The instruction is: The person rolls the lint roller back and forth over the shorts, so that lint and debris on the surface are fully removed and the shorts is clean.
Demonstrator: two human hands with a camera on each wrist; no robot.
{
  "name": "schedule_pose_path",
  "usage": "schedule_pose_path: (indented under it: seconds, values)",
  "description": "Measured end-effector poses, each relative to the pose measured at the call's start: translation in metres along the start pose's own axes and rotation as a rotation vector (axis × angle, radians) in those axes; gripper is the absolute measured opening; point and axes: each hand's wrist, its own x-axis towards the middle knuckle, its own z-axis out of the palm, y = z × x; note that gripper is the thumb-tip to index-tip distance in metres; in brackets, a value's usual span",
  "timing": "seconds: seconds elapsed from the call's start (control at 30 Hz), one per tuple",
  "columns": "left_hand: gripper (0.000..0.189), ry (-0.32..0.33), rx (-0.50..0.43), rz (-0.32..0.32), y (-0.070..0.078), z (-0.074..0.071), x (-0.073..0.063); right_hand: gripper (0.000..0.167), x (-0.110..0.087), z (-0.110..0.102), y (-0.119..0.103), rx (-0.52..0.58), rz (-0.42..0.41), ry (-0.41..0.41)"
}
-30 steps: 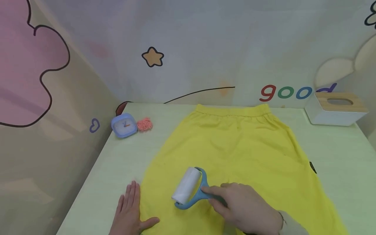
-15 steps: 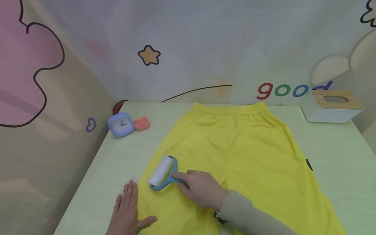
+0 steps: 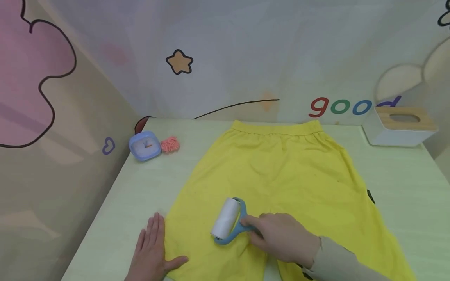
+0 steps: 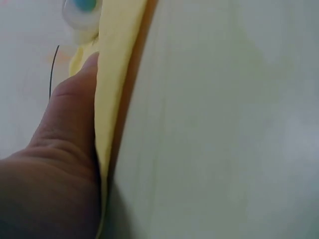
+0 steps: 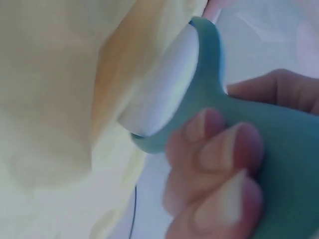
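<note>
Yellow pants point(image 3: 302, 175) lie spread on the table, waistband at the far side. My right hand point(image 3: 284, 236) grips the blue handle of a lint roller point(image 3: 225, 218), its white roll over the pant leg at the left. The right wrist view shows fingers point(image 5: 214, 164) curled round the handle of the lint roller point(image 5: 167, 82), the roll right at the yellow cloth. My left hand point(image 3: 149, 249) lies flat at the left edge of the pants, fingers straight, thumb out over the cloth. In the left wrist view the thumb point(image 4: 65, 114) is against the yellow fabric point(image 4: 117, 64).
A blue clock point(image 3: 144, 146) and a pink bundle of string point(image 3: 170, 144) sit at the table's back left. A white tissue box point(image 3: 397, 132) with a wooden lid stands at the back right. A printed wall point(image 3: 225, 58) rises behind the table.
Half a second ago the lint roller was near the left edge of the pants; now my right hand has drawn it back right and toward me. My left hand stays in place.
</note>
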Motion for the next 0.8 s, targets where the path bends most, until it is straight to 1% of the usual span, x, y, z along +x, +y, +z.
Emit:
schedule_pose_path:
  seconds: [0.1,0.17,0.23,0.3,0.5,0.67,0.73,0.8]
  values:
    - [0.134,-0.009,0.001,0.001,-0.001,0.0,0.002,0.013,-0.017,-0.007,0.001,-0.022,0.015,0.005]
    - [0.134,-0.007,-0.002,0.006,-0.002,0.0,0.002,0.015,-0.023,-0.01,0.0,-0.033,0.021,0.014]
    - [0.135,-0.007,-0.005,0.007,-0.002,0.0,0.002,0.016,-0.024,-0.012,-0.001,-0.04,0.022,0.018]
    - [0.135,-0.009,-0.007,0.005,-0.002,0.001,0.003,0.016,-0.021,-0.013,-0.003,-0.039,0.02,0.015]
    - [0.134,-0.014,-0.004,-0.006,-0.002,0.003,0.002,0.011,0.003,-0.007,-0.01,-0.026,-0.007,0.011]
    - [0.134,-0.031,-0.033,-0.018,-0.002,0.001,0.002,0.009,0.029,0.003,-0.015,-0.02,-0.036,0.025]
    - [0.134,-0.033,-0.037,-0.02,-0.002,0.001,0.002,0.007,0.039,0.008,-0.017,-0.036,-0.057,0.048]
    - [0.133,-0.022,-0.031,-0.014,-0.002,0.002,0.001,0.007,0.051,0.015,-0.016,-0.034,-0.078,0.067]
